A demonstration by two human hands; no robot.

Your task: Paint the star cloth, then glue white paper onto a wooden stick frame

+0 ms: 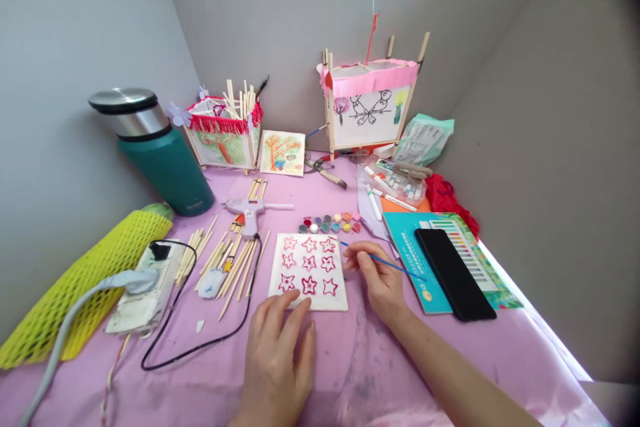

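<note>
A white square panel [320, 304] with rows of red painted star outlines lies flat on the pink-purple cloth. My left hand [280, 340] rests palm down at its lower edge, fingers spread and fingertips on the panel. In my right hand [377, 280] a thin blue paintbrush [387, 263] is pinched. The brush tip points left, over the upper right star of the panel; whether it touches the surface I cannot tell. Just behind the panel sit small paint pots [327, 227] of several colours in two rows.
Left of the panel lie a glue gun [250, 213], wooden sticks [243, 267] and a power strip [150, 293] with cables. A teal bottle [165, 167] stands behind. To the right, a phone [453, 273] lies on a blue pad [400, 233]. Stick-framed lanterns [367, 123] stand at the back.
</note>
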